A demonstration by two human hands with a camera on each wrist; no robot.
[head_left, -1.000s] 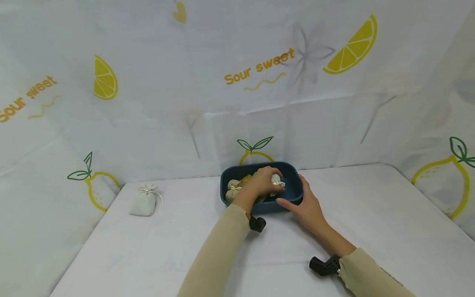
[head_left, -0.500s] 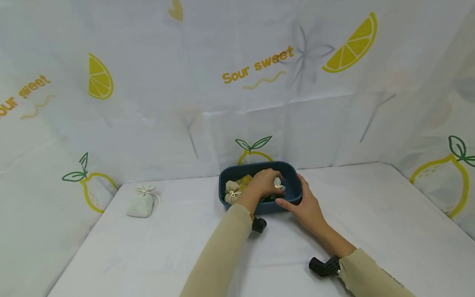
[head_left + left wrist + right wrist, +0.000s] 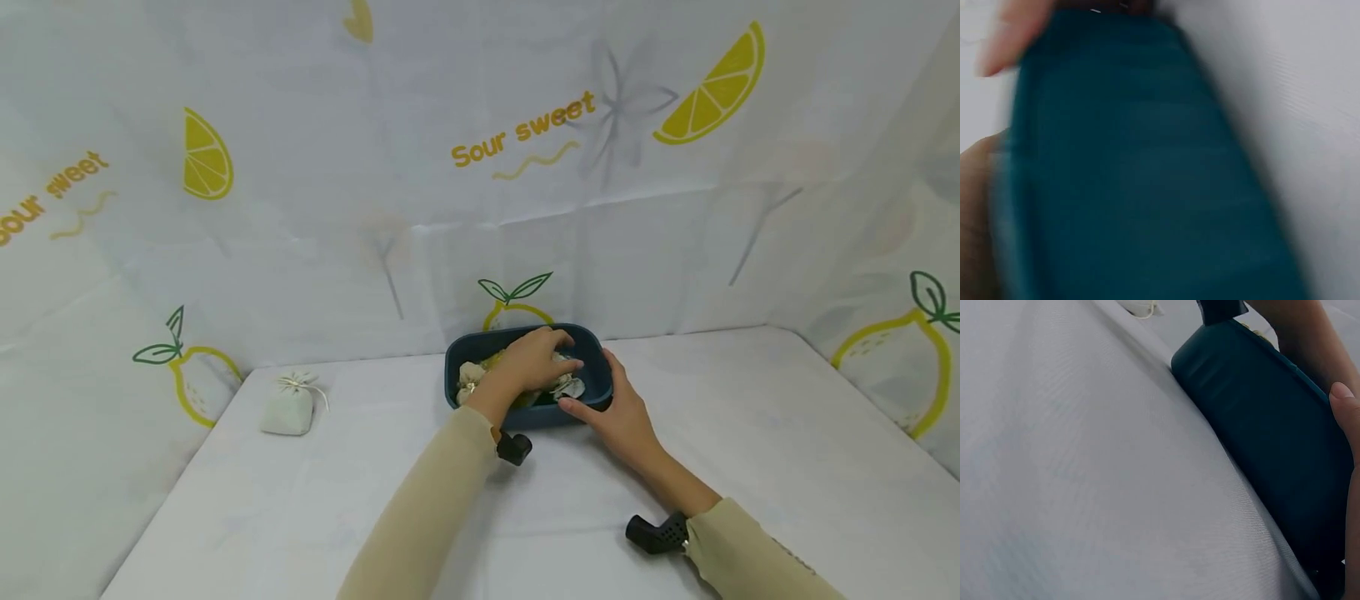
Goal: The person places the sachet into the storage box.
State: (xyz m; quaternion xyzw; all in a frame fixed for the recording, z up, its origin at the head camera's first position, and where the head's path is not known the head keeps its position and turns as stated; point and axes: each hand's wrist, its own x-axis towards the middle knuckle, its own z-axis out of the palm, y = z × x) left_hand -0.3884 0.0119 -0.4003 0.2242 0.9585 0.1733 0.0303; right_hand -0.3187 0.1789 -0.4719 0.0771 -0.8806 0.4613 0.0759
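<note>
A dark blue rectangular box (image 3: pixel 525 418) stands at the back of the table, with small drawstring pouches inside. My left hand (image 3: pixel 531 362) is over the middle of the box, fingers parted, close above a whitish pouch (image 3: pixel 572 388). It hides part of the contents. A beige pouch (image 3: pixel 468 377) and a bit of yellow pouch (image 3: pixel 491 362) show left of that hand. My right hand (image 3: pixel 626 421) holds the box's right end, thumb at the front rim and fingers around the far side. The left wrist view is blurred and mostly filled by the box wall (image 3: pixel 1141 156).
A pale drawstring pouch (image 3: pixel 289 408) stands apart at the table's left. White cloth (image 3: pixel 570 517) covers the table, and a lemon-printed curtain (image 3: pixel 315 250) rises right behind the box. A black wrist camera (image 3: pixel 657 533) sits at my right cuff.
My left hand has lifted slightly and its fingers have let go of the whitish pouch, which now lies in the box below. The right hand stays at the box's end.
</note>
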